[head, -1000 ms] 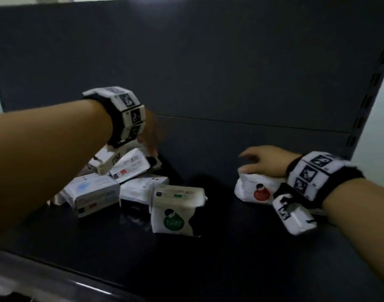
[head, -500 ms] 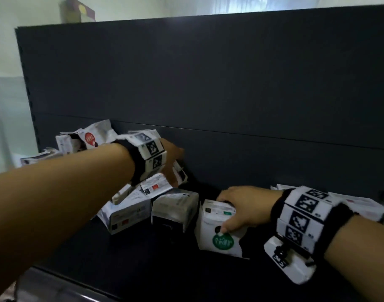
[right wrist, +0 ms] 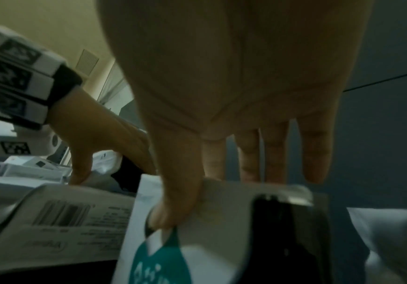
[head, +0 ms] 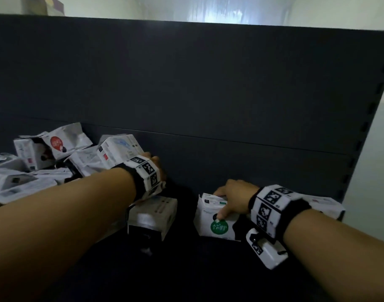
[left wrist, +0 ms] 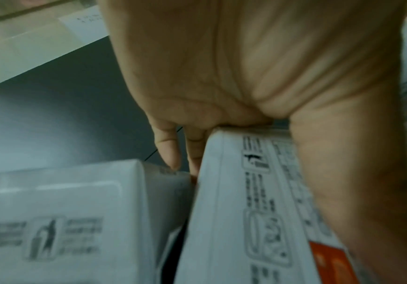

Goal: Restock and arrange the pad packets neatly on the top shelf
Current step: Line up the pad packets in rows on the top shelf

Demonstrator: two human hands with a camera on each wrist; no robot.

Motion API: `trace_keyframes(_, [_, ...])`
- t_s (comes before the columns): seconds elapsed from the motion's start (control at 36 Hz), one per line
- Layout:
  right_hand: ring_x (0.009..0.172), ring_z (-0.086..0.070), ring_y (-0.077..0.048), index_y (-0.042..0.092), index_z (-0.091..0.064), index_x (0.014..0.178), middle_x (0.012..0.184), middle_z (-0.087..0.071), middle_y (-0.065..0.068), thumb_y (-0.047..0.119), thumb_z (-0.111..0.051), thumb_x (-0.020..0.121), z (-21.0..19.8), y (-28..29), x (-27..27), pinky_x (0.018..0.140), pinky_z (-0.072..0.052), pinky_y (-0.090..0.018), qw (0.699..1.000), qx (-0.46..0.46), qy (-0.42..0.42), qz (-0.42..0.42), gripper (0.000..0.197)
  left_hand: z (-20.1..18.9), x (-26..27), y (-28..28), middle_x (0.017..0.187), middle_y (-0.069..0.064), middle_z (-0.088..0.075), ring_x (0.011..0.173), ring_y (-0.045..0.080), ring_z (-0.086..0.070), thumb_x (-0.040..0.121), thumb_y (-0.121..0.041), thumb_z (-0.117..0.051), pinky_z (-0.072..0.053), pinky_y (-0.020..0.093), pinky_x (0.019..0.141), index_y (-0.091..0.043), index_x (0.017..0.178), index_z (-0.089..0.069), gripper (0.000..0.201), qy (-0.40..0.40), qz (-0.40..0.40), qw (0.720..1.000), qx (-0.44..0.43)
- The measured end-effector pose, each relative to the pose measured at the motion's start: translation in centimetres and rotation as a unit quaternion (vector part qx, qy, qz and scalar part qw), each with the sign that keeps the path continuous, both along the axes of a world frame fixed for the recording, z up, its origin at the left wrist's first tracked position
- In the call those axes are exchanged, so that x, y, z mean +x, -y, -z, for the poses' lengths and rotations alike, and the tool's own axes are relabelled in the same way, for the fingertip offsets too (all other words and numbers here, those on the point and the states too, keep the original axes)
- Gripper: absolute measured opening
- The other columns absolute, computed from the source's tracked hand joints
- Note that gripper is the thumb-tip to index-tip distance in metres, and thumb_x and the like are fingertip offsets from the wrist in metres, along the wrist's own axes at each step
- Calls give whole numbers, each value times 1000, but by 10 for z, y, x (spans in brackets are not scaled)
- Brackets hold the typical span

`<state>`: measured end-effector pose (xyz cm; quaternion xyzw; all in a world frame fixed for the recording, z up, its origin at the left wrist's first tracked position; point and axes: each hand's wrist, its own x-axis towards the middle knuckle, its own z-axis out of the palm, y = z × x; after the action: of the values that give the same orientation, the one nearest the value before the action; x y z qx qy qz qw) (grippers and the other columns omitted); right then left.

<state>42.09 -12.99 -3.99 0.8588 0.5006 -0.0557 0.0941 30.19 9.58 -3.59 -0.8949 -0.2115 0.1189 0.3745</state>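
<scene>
Top shelf [head: 208,269], dark, with a dark back panel [head: 208,94]. 2 hands are in view, each wrist carrying 1 marker-printed band. The right hand [head: 234,198] grips the upper edge of 1 upright packet with a green round label [head: 217,225]: thumb on the front face, the other fingers [right wrist: 314,153] straight down behind it (best seen in the right wrist view). This green-label packet stands right of centre, near the back panel. The left hand [head: 158,168] holds 1 white printed packet [left wrist: 258,211], thumb on one face and fingers on the other. Just below that wrist stands 1 white-and-black packet [head: 153,216], apart from the green-label one. Left of the left forearm lies a loose heap of white packets [head: 34,171] (count unclear, at least 5), 1 bearing a red round label [head: 57,142]. Behind the right wrist, 1 more white packet [head: 326,205] lies flat.
</scene>
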Motion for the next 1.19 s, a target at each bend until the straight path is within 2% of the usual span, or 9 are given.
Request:
trace_keyframes(0.22, [80, -50, -25, 21, -64, 106, 104, -53, -5, 48, -80, 67, 13, -37, 32, 66, -43, -37, 995, 31, 87, 34, 50, 7, 17, -14, 100, 0, -43, 79, 15, -34, 82, -49, -51, -20, 20, 58, -27, 91, -42, 25, 13, 48, 998, 37])
trace_keyframes(0.28, [78, -48, -25, 18, -64, 102, 99, -52, -4, 43, -83, 62, 16, -42, 37, 67, -46, -37, 993, 38, 96, 51, 50, 9, 16, -9, 109, 0, -57, 87, 15, -39, 82, -45, -52, -28, 24, 65, -25, 89, -46, 22, 14, 38, 999, 2])
trace_keyframes(0.44, [112, -52, -33, 13, -56, 122, 121, -51, -12, 31, -67, 84, 29, -47, 44, 86, -48, -38, 985, 94, 113, 86, 44, 3, 3, 13, 125, 5, -57, 110, 33, -54, 76, -46, -57, -47, 42, 84, -30, 130, -46, 57, 39, 33, 995, -81])
trace_keyframes(0.58, [105, -58, -30, 12, -56, 120, 121, -54, -13, 24, -67, 84, 23, -41, 41, 77, -47, -32, 988, 93, 100, 70, 40, -15, -11, 27, 118, 1, -58, 99, 32, -58, 59, -56, -47, -47, 36, 70, -46, 135, -25, 80, 189, 32, 967, -167])
trace_keyframes(0.67, [106, -59, -31, 15, -55, 124, 128, -50, -15, 24, -61, 88, 9, -34, 35, 80, -47, -33, 986, 132, 51, 88, 37, -39, -21, 38, 120, -11, -61, 101, 22, -61, 58, -54, -46, -45, 25, 72, -48, 139, -22, 85, 333, 43, 894, -296])
trace_keyframes(0.78, [119, -53, -28, 14, -53, 134, 134, -52, -11, 29, -53, 97, -13, -21, 25, 96, -43, -34, 951, 273, -119, 78, 40, -80, -31, 48, 124, 1, -57, 100, 21, -59, 74, -15, -66, -54, 32, 81, -38, 145, -25, 85, 467, 63, 715, -516])
trace_keyframes(0.92, [90, -66, -25, 12, -63, 110, 107, -67, -14, 51, -40, 97, -35, -1, 0, 87, -54, -46, 754, 442, -472, 111, 48, -103, -46, 70, 120, 14, -59, 104, 31, -62, 79, 3, -56, -54, 43, 90, -41, 135, -41, 73, 526, 91, 514, -672])
trace_keyframes(1.0, [90, -68, -27, 12, -65, 113, 103, -69, -14, 68, -39, 86, -43, 13, -2, 79, -57, -44, 692, 442, -564, 90, 68, -105, -47, 82, 117, 16, -60, 97, 30, -66, 80, 4, -55, -58, 39, 80, -39, 135, -41, 71, 513, 98, 471, -711])
trace_keyframes(1.19, [106, -67, -27, 9, -61, 120, 115, -70, -12, 68, -52, 71, -57, 38, -9, 87, -56, -43, 683, 445, -579, 2, 77, -103, -43, 106, 128, 15, -52, 110, 33, -60, 80, 8, -55, -52, 44, 91, -38, 142, -32, 80, 444, 107, 477, -751])
